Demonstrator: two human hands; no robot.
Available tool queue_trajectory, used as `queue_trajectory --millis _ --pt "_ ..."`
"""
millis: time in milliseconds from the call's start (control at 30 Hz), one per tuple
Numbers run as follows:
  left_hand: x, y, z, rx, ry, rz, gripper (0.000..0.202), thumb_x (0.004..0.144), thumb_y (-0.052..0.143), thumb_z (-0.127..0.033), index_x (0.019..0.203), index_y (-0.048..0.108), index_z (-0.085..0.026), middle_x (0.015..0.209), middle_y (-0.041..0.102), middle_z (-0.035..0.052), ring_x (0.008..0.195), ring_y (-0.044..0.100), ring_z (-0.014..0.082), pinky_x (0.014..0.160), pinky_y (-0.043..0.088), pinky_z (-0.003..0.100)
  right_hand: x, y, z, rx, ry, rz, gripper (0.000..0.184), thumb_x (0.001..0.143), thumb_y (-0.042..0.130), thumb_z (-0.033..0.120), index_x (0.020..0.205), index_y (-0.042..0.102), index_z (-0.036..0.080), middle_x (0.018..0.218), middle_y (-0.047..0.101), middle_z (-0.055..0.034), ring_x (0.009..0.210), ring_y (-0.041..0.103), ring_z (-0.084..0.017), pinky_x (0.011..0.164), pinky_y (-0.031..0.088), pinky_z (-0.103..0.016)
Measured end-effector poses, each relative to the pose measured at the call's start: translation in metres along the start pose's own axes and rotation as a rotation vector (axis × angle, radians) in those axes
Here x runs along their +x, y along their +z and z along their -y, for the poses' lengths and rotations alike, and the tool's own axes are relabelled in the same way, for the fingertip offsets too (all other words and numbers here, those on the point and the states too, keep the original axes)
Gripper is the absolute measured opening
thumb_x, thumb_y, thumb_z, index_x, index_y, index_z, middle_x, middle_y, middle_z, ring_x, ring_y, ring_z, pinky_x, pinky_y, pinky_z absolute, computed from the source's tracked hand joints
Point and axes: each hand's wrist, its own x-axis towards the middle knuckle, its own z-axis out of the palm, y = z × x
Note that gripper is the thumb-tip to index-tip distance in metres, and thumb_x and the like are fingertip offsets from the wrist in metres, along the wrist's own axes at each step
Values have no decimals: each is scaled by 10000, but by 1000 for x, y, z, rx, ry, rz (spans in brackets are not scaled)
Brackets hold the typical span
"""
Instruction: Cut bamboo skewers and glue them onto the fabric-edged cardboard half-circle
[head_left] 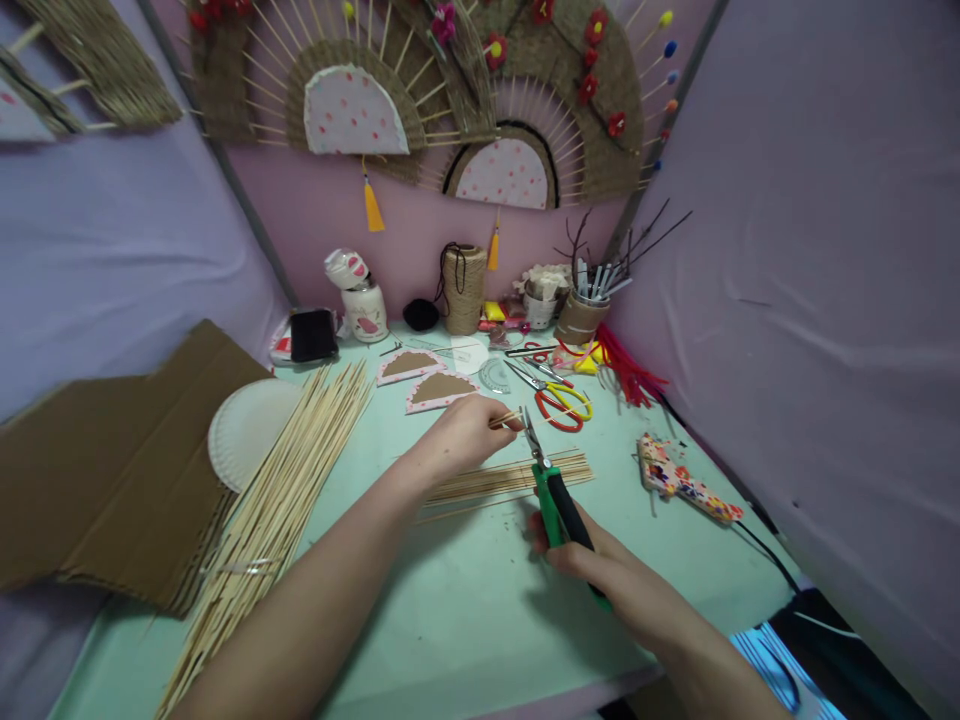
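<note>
Over the middle of the table, my left hand (pixel 469 432) is closed on a few thin wooden sticks (pixel 505 419), whose ends poke out past the fingertips. My right hand (pixel 574 550) grips the green and black handles of a pair of pruning shears (pixel 553 495). Their metal blades point away from me, close to the tips of the held sticks; whether they touch, I cannot tell. Beneath both hands lies a loose row of similar sticks (pixel 517 477). A large bundle of long sticks (pixel 289 480) lies to the left of my left arm.
Brown cardboard (pixel 135 450) and a white paper plate (pixel 240 430) lie at the left. Scissors (pixel 562 405), half-round cardboard pieces (pixel 442 388) and a twine spool (pixel 465 290) are farther back. A patterned glue gun (pixel 682 480) with a cord rests at the right. Decorated fans (pixel 517 170) hang behind.
</note>
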Motion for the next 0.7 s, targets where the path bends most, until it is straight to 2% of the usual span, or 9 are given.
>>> queue_trajectory --millis 200,700 --pt "0 1 1 5 -10 7 250 731 546 -274 856 742 -180 662 640 4 613 511 137 541 325 244 0 0 1 -18 11 0 328 739 521 279 1054 546 191 1003 585 -31 977 497 -224 887 349 -371" --pt "1 2 3 -14 -9 16 162 724 571 -246 742 709 -163 640 622 -2 622 514 140 581 363 244 0 0 1 -84 19 23 257 753 502 266 1001 528 204 971 551 -18 924 472 -205 818 359 -336"
